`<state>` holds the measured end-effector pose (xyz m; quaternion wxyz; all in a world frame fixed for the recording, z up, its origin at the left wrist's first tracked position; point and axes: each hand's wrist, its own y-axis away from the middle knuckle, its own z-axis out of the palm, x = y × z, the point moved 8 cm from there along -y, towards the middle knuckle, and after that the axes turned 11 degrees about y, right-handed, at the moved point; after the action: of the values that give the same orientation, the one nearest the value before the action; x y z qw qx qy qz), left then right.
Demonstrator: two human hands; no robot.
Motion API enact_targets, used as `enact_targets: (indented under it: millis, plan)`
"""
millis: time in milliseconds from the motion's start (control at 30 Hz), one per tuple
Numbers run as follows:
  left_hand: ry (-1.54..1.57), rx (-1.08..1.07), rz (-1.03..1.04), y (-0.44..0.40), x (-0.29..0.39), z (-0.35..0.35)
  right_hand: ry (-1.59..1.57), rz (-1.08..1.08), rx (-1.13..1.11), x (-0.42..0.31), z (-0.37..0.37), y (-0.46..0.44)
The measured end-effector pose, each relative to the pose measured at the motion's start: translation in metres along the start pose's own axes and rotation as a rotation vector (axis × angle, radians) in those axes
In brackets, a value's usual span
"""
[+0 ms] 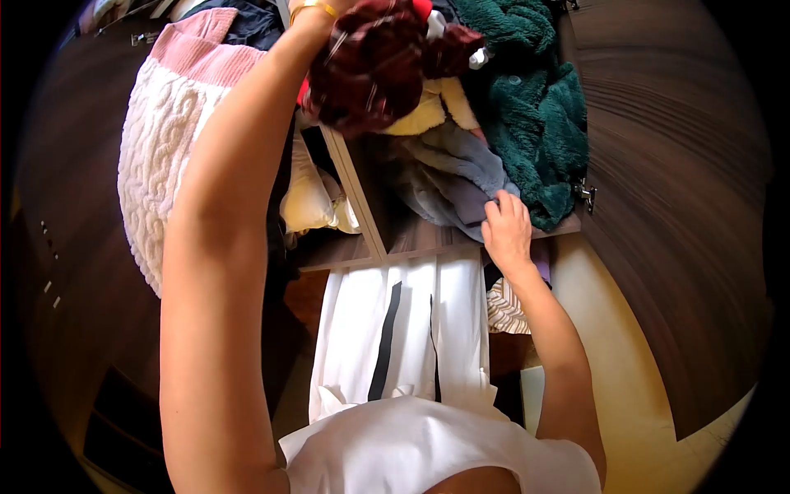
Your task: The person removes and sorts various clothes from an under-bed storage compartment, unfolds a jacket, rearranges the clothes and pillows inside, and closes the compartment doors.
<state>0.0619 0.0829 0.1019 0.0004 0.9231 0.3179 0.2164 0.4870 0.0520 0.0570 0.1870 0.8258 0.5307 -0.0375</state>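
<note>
Your left grip (340,6) holds the maroon plaid garment (370,74); your right grip (508,226) touches the grey garment (444,177), closure indeterminable; the green garment (543,111) lies just beyond it

I can't see the left hand, cut off above past a yellow bracelet (315,7), nor the upper ends of the dark red checked cloth (370,74) and green fluffy garment (543,119), nor whether the right hand (508,232) pinches the grey cloth (448,169).
</note>
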Motion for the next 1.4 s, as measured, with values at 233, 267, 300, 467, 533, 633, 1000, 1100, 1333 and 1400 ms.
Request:
enact_targets:
  millis: [233, 267, 300, 467, 533, 633, 1000, 1100, 1333, 1400]
  plan:
    - [0.082, 0.227, -0.184, -0.004, -0.005, 0.001, 0.025, 0.307, -0.231, 0.022, 0.056, -0.024]
    - [0.128, 0.232, -0.197, -0.003, -0.012, 0.012, 0.005, 0.368, -0.308, 0.028, 0.07, -0.027]
    - [0.142, 0.258, -0.186, 0.003, -0.007, 0.013, 0.0, 0.357, -0.158, 0.029, 0.067, -0.033]
    - [0.207, 0.241, -0.205, 0.026, 0.018, 0.006, -0.297, 0.169, -0.148, -0.04, 0.04, 0.008]
    - [0.223, 0.229, -0.216, 0.027, 0.007, 0.016, -0.409, 0.121, -0.167, -0.079, 0.002, 0.038]
    - [0.146, 0.146, -0.228, 0.03, -0.006, 0.024, -0.632, 0.113, -0.136, -0.129, -0.086, 0.072]
    - [1.111, 0.253, -0.188, 0.209, -0.041, -0.045, -1.481, -0.523, -0.428, -0.297, -0.244, 0.14]
    - [1.063, 0.261, -0.566, 0.383, -0.099, -0.065, -1.606, -0.634, -0.698, -0.348, -0.234, 0.124]
    - [1.546, 0.144, -1.275, 0.62, -0.109, -0.025, -1.13, -0.47, -0.492, -0.458, -0.104, 0.134]
    - [1.713, 0.127, -1.307, 0.627, -0.098, -0.006, -1.079, -0.367, -0.492, -0.463, -0.078, 0.139]
